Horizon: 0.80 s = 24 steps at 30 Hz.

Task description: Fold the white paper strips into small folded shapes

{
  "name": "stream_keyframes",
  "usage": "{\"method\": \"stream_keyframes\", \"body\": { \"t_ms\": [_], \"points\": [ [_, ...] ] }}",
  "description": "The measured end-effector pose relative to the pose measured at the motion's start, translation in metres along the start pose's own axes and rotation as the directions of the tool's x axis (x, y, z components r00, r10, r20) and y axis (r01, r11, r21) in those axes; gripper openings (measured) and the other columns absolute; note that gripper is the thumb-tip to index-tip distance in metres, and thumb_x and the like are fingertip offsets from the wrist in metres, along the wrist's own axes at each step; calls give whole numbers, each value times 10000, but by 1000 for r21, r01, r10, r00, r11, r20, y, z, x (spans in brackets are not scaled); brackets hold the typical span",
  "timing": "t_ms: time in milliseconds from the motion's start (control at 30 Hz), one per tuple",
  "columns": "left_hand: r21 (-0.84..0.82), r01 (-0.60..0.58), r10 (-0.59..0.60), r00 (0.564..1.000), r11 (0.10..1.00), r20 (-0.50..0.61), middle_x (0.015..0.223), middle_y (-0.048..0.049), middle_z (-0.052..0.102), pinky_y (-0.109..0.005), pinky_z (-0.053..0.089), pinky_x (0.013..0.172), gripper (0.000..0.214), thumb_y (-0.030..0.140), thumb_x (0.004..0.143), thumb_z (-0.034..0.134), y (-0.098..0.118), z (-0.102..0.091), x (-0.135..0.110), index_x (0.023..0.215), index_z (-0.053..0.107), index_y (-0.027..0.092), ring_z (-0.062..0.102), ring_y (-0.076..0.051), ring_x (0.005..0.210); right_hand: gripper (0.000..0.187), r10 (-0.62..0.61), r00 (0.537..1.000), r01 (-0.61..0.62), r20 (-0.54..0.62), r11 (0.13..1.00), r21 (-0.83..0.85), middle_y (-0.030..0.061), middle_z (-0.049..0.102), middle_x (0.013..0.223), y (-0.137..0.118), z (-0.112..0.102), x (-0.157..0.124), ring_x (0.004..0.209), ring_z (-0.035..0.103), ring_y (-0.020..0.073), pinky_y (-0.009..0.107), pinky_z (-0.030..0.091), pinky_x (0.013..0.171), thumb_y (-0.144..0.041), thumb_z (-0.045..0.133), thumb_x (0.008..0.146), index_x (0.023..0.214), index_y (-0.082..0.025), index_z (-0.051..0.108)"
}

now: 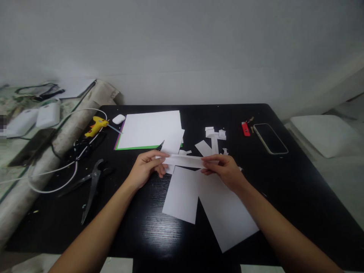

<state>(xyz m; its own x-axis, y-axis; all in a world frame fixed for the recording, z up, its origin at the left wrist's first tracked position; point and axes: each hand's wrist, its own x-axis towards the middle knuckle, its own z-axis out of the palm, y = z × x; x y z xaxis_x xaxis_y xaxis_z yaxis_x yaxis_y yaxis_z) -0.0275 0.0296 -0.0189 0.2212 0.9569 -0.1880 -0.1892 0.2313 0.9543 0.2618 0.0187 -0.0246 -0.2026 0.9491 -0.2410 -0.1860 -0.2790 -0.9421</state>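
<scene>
Both hands hold a narrow folded strip of white paper (184, 160) level above the black table (298, 189). My left hand (148, 167) pinches its left end, fingers closed on it. My right hand (224, 168) pinches its right end the same way. Two larger white paper pieces (182, 197) (227, 212) lie flat on the table just below the strip. Small white paper offcuts (214, 138) lie beyond my right hand.
A stack of white and coloured sheets (149, 131) lies at the back centre. Black scissors (92, 182), a yellow glue gun (96, 126) and a white cable (71, 174) are at left. A phone (270, 138) and a red lighter (245, 129) sit at right.
</scene>
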Motion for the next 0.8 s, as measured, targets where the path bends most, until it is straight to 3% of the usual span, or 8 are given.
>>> {"method": "stream_keyframes", "body": {
  "t_ms": [100,167,300,367,433,533,633,800],
  "points": [
    [-19,24,-24,1000,1000,-7,636,-49,726,-239,537,448,171,226,795,780,2,1,0,932,763,125,653,-149,481,252,23,999,-24,39,999,28,33,766,721,-1,-1,0,695,771,175,287,638,697,-302,893,712,922,-188,815],
    [-24,25,-25,1000,999,-10,637,-43,720,-235,533,450,160,231,798,774,4,1,0,922,759,131,643,-141,476,261,56,988,-63,143,997,47,35,766,777,-1,-5,0,740,773,182,295,631,718,-293,889,721,945,-189,802],
    [-28,29,-29,999,999,17,579,-22,676,-222,516,447,134,246,804,760,5,-1,-2,877,761,134,610,-126,464,356,156,877,-214,454,974,79,107,755,1055,-3,-9,-2,861,764,223,321,613,726,-447,815,796,996,-159,752],
    [-10,42,-42,997,999,67,577,-24,672,-222,516,454,131,253,808,756,3,0,-3,868,767,137,617,-132,484,461,167,819,-270,549,956,112,125,751,1036,-4,-5,-5,894,757,241,333,600,749,-559,723,850,1039,-139,712],
    [27,56,-59,990,998,128,604,-36,689,-226,521,468,138,263,823,747,1,3,-6,884,775,142,633,-139,507,344,192,815,-309,547,942,130,94,747,1005,-5,3,-10,880,759,210,283,581,733,-495,662,929,991,-156,665],
    [112,63,-87,971,992,222,636,-54,702,-222,499,462,172,288,861,717,-3,11,-11,923,784,142,641,-144,519,246,246,785,-387,568,911,141,79,759,917,-2,19,-18,848,777,215,315,586,787,-427,610,986,972,-184,571],
    [176,51,-106,941,983,322,677,-56,702,-216,480,461,173,282,885,690,-6,21,-15,942,785,149,626,-132,524,263,277,768,-428,578,893,141,101,745,1079,2,32,-23,810,786,222,344,615,745,-431,627,974,943,-187,533],
    [212,21,-103,918,977,384,745,-62,705,-205,461,489,190,259,927,627,-11,23,-17,993,781,170,630,-134,612,234,280,757,-430,590,893,128,79,743,1026,1,35,-25,745,771,193,307,611,672,-402,624,981,997,-188,530]
  ]
}}
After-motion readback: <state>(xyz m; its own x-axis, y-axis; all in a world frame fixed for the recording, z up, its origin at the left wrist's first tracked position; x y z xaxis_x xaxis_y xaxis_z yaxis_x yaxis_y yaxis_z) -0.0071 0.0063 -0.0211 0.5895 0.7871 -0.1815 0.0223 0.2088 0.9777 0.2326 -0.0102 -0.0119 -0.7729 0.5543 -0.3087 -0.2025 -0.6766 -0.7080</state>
